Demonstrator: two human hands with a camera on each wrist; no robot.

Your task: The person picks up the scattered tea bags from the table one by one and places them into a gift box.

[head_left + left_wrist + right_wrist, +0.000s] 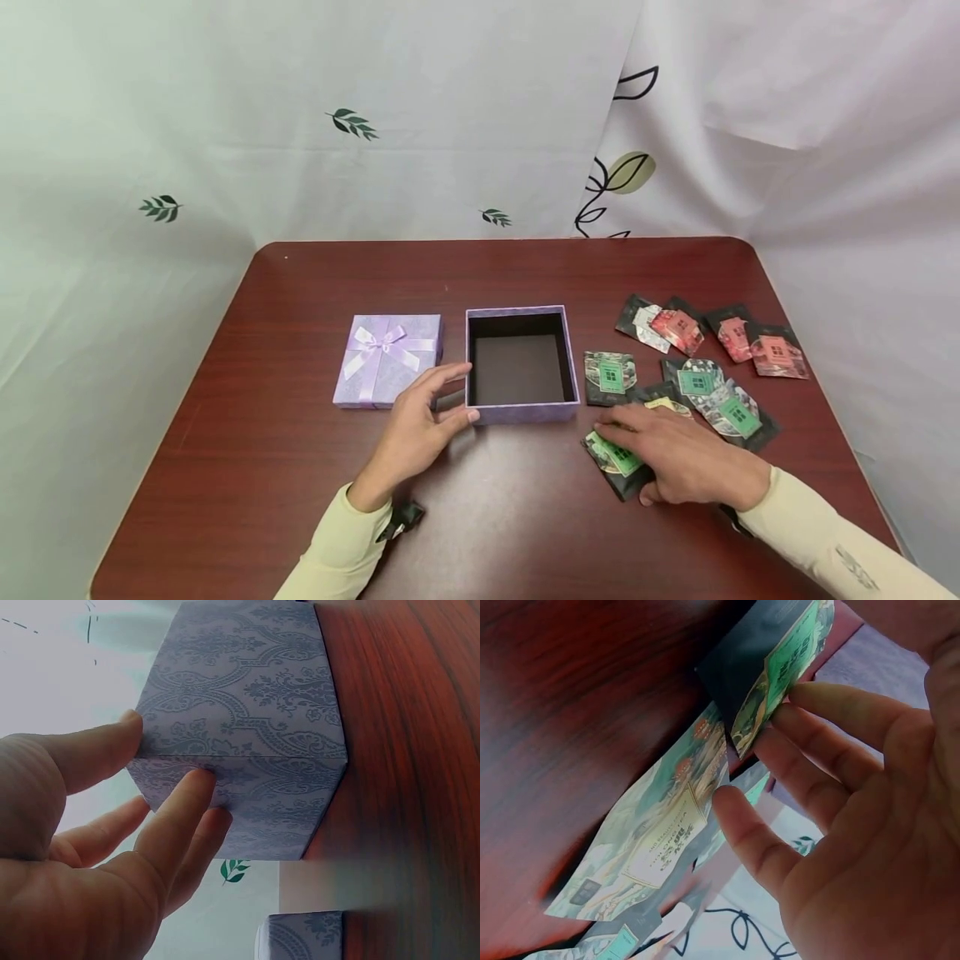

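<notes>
My left hand (416, 429) touches the near left corner of an uncovered purple patterned gift box (528, 413) with a black inside. In the left wrist view, the fingertips rest on one side of the box (247, 712) and the thumb lies along its upper edge. My right hand (686, 454) reaches over the packets on the right. Its extended fingers touch a dark packet with a bright green label (622, 460), also seen in the right wrist view (791, 660). Beside it lies a packet with a pale yellow label (664, 847), partly hidden under the hand in the head view.
The purple lid (356, 387) with a ribbon bow lies left of the box. A green-label packet (610, 377) sits just right of the box. Two overlapping teal-label packets (738, 415) and several red-label packets (778, 353) lie farther right on the brown table (247, 467).
</notes>
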